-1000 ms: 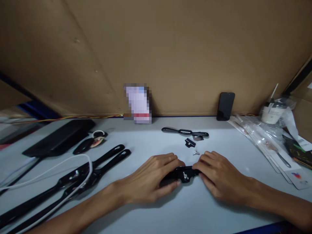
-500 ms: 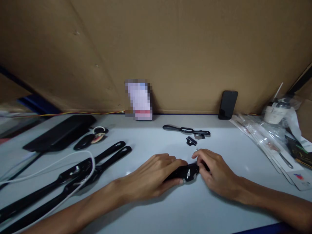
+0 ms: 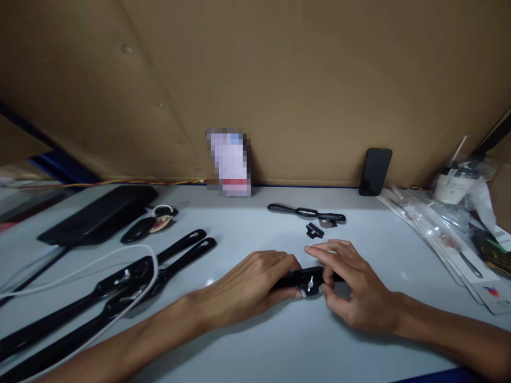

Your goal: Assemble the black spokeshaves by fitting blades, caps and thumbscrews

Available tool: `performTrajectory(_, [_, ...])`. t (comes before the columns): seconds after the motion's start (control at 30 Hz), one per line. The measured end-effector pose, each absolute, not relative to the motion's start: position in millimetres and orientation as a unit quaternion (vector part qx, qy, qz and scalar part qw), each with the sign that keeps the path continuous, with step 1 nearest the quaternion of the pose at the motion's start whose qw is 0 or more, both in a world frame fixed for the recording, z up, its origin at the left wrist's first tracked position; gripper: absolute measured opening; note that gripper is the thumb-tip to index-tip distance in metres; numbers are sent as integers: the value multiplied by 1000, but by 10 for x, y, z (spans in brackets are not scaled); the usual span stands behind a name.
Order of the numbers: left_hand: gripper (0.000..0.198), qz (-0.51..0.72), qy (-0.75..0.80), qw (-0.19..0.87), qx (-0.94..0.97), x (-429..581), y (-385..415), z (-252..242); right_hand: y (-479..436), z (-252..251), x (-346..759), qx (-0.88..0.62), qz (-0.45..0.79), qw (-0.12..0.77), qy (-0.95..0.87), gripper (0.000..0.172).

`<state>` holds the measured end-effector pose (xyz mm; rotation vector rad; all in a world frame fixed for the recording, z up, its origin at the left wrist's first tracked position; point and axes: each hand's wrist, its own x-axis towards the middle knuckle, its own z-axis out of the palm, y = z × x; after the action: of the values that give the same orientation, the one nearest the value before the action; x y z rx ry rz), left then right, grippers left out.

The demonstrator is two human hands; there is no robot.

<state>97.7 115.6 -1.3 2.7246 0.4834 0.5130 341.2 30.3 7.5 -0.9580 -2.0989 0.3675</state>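
Observation:
A black spokeshave (image 3: 309,284) with a silver screw at its middle lies across the front of the table. My left hand (image 3: 259,279) is wrapped around its left handle, thumb along the near side. At the right of the middle part, my right hand (image 3: 355,290) pinches the spokeshave with thumb and a bent finger, other fingers stretched out above. Just beyond my hands lies a small black cap piece (image 3: 315,230). Behind it rests a second spokeshave body (image 3: 305,212), with a flat dark blade (image 3: 328,223) by its right handle.
More black spokeshaves (image 3: 128,282) lie at left under a white cable (image 3: 154,271). Keys (image 3: 159,221) and a black lamp-like slab (image 3: 99,215) are behind them. A phone (image 3: 375,172) leans on the cardboard wall. Packaged tools (image 3: 443,239) and a cup (image 3: 455,185) stand right.
My right hand has shifted its fingers: the upper ones now stretch out to the left over the spokeshave, while thumb and a bent finger close at its middle. My left hand stays put.

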Motion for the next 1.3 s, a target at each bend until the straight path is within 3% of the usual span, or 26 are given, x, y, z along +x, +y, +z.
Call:
performTrajectory(0.3, [49, 190, 161, 170, 953, 982, 1166, -32, 308, 59, 3422, -378, 134, 374, -836, 82])
performTrajectory(0.5, [47, 190, 158, 180, 952, 994, 1167, 9, 299, 92, 3474, -384, 156, 308, -856, 108])
performTrajectory(0.6, [42, 191, 158, 182, 952, 991, 1173, 15, 311, 101, 3491, -385, 171, 297, -857, 109])
performTrajectory(0.67, [39, 191, 156, 180, 952, 984, 1175, 8, 312, 106, 3482, -393, 167, 309, -850, 92])
performTrajectory(0.8, [38, 193, 158, 171, 953, 975, 1170, -15, 288, 123, 3434, -399, 132, 381, -823, 14])
performTrajectory(0.83, [37, 193, 158, 169, 954, 974, 1168, -20, 280, 125, 3422, -396, 126, 394, -820, 9])
performTrajectory(1.03, [40, 193, 157, 163, 955, 979, 1171, -30, 270, 83, 3412, -409, 129, 370, -824, 14])
performTrajectory(1.13, [42, 197, 153, 159, 955, 988, 1171, -14, 280, 56, 3440, -426, 133, 322, -835, 68])
performTrajectory(1.2, [40, 197, 152, 159, 955, 991, 1168, -2, 282, 55, 3452, -428, 136, 300, -842, 90])
performTrajectory(1.23, [39, 198, 152, 159, 955, 991, 1166, 2, 280, 60, 3453, -432, 139, 296, -841, 89])
performTrajectory(1.3, [36, 199, 152, 158, 955, 989, 1163, 3, 273, 80, 3447, -440, 145, 300, -834, 68])
